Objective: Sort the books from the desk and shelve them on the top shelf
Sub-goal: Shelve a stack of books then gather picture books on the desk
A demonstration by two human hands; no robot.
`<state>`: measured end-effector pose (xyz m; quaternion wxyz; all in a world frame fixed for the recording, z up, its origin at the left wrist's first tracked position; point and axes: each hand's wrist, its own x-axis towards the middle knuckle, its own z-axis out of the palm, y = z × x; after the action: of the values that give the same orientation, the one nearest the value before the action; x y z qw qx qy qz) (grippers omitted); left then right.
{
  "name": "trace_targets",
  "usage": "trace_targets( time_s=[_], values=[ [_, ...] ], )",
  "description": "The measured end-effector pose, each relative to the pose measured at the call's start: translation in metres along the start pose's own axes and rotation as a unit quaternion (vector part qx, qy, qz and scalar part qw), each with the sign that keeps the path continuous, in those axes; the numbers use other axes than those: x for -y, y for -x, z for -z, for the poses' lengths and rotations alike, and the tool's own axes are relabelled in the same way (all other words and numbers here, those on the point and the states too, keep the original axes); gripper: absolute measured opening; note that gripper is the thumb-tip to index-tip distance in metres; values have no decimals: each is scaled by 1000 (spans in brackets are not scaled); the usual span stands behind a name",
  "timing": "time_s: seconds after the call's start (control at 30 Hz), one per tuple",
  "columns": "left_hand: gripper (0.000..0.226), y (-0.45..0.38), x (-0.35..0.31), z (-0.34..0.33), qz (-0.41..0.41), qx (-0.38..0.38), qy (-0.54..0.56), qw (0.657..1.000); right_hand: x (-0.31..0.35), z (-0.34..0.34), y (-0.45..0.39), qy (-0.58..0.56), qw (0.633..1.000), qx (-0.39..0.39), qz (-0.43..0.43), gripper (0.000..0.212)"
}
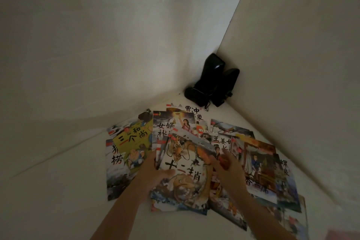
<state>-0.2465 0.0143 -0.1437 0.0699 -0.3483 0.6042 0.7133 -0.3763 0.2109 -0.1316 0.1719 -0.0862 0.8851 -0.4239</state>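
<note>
Several thin picture books lie fanned out and overlapping on a white desk (58, 191) in a dim corner. On top sits a book with a dragon cover (187, 173). My left hand (153, 173) grips its left edge, thumb on the cover. My right hand (228, 169) holds its right edge, fingers curled over the side. A yellow-covered book (134, 138) lies to the left, another with a woman in pink (173, 124) behind, and a brown-toned book (259, 165) to the right.
Two black speakers (212, 82) with a cable stand in the far corner where two white walls meet. The right wall (302, 64) runs close beside the books. The desk's left part shows bare white surface.
</note>
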Motion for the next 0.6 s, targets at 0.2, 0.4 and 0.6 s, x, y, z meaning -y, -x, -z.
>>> trace_targets(
  time_s=[0.2,0.4,0.6],
  values=[
    [38,7,-34,-7,-188,3,-10,982,7,4,15,-100,991,58,63,18],
    [22,-4,-67,-13,-304,-77,-221,923,19,3,13,-144,971,-68,177,19],
    [74,-3,-45,-27,-295,29,-52,954,15,-11,23,-207,970,-60,111,77]
  ],
)
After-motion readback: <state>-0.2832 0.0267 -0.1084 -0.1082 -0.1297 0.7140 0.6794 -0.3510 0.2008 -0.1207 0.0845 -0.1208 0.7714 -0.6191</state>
